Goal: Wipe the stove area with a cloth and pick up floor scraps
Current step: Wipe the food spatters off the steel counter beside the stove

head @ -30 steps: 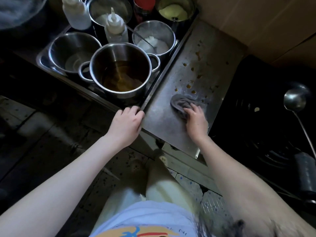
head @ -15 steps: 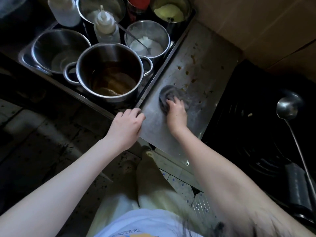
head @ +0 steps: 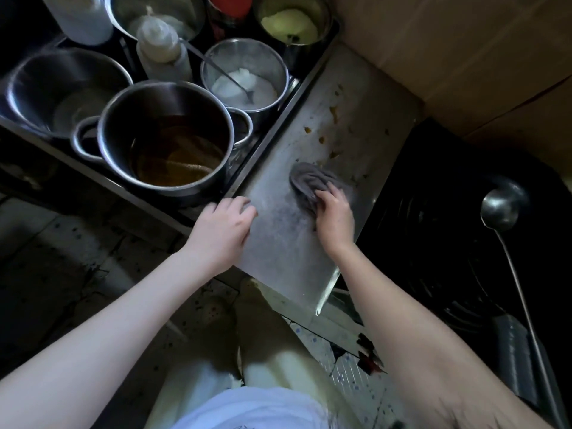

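My right hand [head: 335, 216] presses a crumpled grey cloth [head: 311, 181] onto the steel counter [head: 278, 243] beside the stove. Brown food spots [head: 334, 113] dot the counter beyond the cloth, toward the wall. My left hand [head: 221, 230] rests on the counter's near left corner, fingers curled over its edge, holding nothing loose. The black stove [head: 439, 230] lies to the right of the counter. Dark scraps [head: 368, 357] lie on the tiled floor below the counter's front edge.
Left of the counter a tray holds a steel pot of brown liquid [head: 167, 140], other steel pots, a squeeze bottle [head: 162, 51] and a container of white paste with a spoon [head: 244, 78]. A ladle [head: 501, 209] lies across the stove. Cardboard [head: 464, 51] lines the wall.
My right hand has swept the cloth left and then back right across the counter. My left hand stays on the counter's corner. The camera has shifted slightly.
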`<state>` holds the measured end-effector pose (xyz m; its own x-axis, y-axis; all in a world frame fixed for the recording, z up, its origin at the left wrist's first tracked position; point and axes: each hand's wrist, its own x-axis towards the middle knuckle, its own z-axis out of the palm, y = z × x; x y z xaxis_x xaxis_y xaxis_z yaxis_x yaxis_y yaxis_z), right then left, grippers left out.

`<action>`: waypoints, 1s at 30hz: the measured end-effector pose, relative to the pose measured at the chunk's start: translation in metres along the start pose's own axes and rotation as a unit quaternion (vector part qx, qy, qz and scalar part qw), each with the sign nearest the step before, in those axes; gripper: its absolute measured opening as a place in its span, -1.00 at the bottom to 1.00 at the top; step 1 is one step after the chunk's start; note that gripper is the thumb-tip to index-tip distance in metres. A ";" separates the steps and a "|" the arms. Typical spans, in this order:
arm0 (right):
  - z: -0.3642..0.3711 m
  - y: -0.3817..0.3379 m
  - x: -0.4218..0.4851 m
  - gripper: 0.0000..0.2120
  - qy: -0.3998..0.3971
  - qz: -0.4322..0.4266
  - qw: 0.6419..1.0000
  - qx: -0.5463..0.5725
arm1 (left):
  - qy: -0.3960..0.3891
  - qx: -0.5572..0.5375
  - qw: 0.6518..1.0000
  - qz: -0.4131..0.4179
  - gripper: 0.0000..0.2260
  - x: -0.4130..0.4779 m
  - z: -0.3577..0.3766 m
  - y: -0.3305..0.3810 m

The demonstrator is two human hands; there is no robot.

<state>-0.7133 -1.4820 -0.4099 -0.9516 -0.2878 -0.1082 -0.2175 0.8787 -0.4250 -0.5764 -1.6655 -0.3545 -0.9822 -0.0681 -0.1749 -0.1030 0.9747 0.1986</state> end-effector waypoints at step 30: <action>-0.003 0.028 0.041 -0.68 -0.035 -0.094 0.995 -0.020 | 0.012 -0.022 1.000 0.000 -0.75 0.042 0.003 0.010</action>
<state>-0.7589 -1.4682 -0.4235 -0.8758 -0.4735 -0.0937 -0.3999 0.8204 -0.4087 -0.6186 -1.6579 -0.3628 -0.9857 -0.0732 -0.1519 -0.1089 0.9643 0.2415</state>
